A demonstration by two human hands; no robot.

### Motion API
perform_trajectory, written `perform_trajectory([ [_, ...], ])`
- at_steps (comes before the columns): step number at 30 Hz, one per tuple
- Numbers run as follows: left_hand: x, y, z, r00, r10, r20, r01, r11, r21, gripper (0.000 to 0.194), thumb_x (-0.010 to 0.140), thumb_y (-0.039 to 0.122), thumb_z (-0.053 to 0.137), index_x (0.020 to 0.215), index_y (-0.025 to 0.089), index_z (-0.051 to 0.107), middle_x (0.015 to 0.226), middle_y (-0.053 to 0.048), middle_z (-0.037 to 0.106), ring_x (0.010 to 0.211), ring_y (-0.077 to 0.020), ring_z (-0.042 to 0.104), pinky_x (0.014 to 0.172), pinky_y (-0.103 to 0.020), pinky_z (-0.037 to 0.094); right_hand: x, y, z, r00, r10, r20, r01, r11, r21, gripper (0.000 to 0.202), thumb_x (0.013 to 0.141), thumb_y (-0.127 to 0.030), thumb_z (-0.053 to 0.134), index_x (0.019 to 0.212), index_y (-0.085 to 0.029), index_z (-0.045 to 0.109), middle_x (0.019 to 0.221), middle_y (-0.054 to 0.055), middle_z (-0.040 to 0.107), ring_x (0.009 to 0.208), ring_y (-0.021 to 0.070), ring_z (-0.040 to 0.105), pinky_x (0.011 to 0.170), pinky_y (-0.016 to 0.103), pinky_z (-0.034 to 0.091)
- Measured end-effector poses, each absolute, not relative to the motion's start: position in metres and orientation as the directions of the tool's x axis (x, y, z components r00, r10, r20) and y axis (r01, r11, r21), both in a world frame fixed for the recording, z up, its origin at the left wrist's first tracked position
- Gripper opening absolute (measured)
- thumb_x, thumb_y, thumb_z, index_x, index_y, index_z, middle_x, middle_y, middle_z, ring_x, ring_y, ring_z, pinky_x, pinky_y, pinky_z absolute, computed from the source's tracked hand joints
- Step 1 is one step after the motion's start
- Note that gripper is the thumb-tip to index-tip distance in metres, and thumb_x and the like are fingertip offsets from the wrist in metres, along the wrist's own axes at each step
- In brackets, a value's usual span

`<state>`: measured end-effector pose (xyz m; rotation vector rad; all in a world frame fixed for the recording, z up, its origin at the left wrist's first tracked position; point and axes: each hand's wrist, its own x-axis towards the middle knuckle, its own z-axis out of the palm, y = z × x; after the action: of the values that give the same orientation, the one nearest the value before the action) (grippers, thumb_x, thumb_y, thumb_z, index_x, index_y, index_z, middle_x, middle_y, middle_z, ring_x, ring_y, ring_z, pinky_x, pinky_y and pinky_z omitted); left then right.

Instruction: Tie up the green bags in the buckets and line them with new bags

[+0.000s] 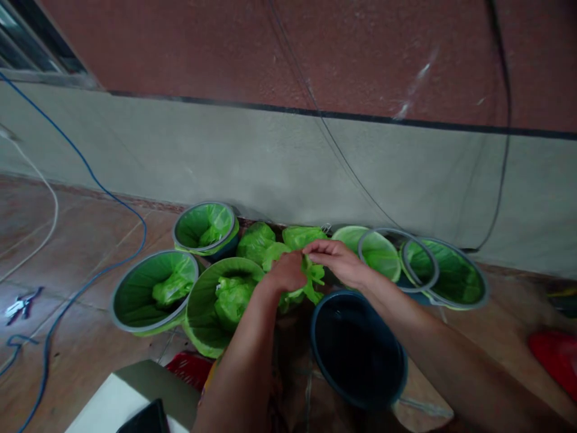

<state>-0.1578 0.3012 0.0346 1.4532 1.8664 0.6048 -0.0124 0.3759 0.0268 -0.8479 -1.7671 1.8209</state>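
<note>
My left hand (pixel 290 272) and my right hand (pixel 336 257) come together at the centre, both closed on a green plastic bag (pixel 314 281) whose loose end hangs below them. Just under my right forearm stands a dark blue bin (pixel 358 349) with no bag over its rim. Beside my left forearm is a bin lined with a green bag (pixel 196 331), with a bundled green bag (pixel 234 299) inside. More bundled green bags (pixel 256 240) lie behind my hands against the wall. The fingertips partly hide where the bag is gripped.
Green-lined bins stand at left (pixel 121 313), back left (pixel 180 216) and right (pixel 480 294). A loose grey ring (pixel 435 273) rests on the right bins. A blue cable (pixel 97 276) crosses the floor by keys (pixel 22 305). A white box (pixel 112 403) sits at lower left.
</note>
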Motion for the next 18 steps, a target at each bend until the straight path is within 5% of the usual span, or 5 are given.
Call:
perform_trajectory([
  [4,-0.152,0.303,0.025,-0.169,0.939,-0.300,0.772,0.315,0.552,0.022,0.082,0.023,0.060,0.097,0.017,0.074,0.096,-0.014,0.075,0.099,-0.0277,0.070,0.090,-0.037,0.052,-0.006,0.387,0.028,-0.657,0.748,-0.096,0.085,-0.054,-0.995,0.031,0.076,-0.040,0.070,0.099,-0.021,0.071,0.087,0.002,0.070,0.080,0.0156,0.062,0.079,0.029,0.049],
  [7,-0.154,0.305,0.023,-0.220,0.933,-0.284,0.795,0.340,0.502,0.025,0.087,0.021,0.052,0.095,0.015,0.075,0.096,-0.017,0.075,0.098,-0.0282,0.071,0.088,-0.037,0.052,0.001,0.395,0.001,-0.576,0.813,-0.086,0.193,0.033,-0.981,0.041,0.078,-0.036,0.067,0.116,-0.023,0.067,0.110,0.006,0.070,0.101,0.0198,0.063,0.091,0.034,0.049],
  [11,-0.159,0.307,0.025,-0.140,0.939,-0.315,0.744,0.310,0.592,0.022,0.086,0.021,0.054,0.086,0.016,0.075,0.085,-0.012,0.076,0.083,-0.0237,0.071,0.078,-0.032,0.053,0.000,0.386,-0.049,-0.732,0.681,-0.018,0.333,0.334,-0.882,0.077,0.056,-0.021,0.083,0.130,-0.024,0.061,0.139,0.009,0.057,0.131,0.0278,0.050,0.110,0.042,0.038],
  [18,-0.168,0.310,0.039,-0.142,0.956,-0.255,0.685,0.281,0.672,0.027,0.087,0.025,0.051,0.071,0.016,0.071,0.067,-0.009,0.070,0.071,-0.0215,0.068,0.069,-0.030,0.051,-0.019,0.367,-0.124,-0.689,0.712,-0.137,0.577,0.424,-0.698,0.042,0.063,-0.024,0.081,0.104,-0.020,0.073,0.126,0.009,0.064,0.122,0.0319,0.054,0.108,0.048,0.040],
])
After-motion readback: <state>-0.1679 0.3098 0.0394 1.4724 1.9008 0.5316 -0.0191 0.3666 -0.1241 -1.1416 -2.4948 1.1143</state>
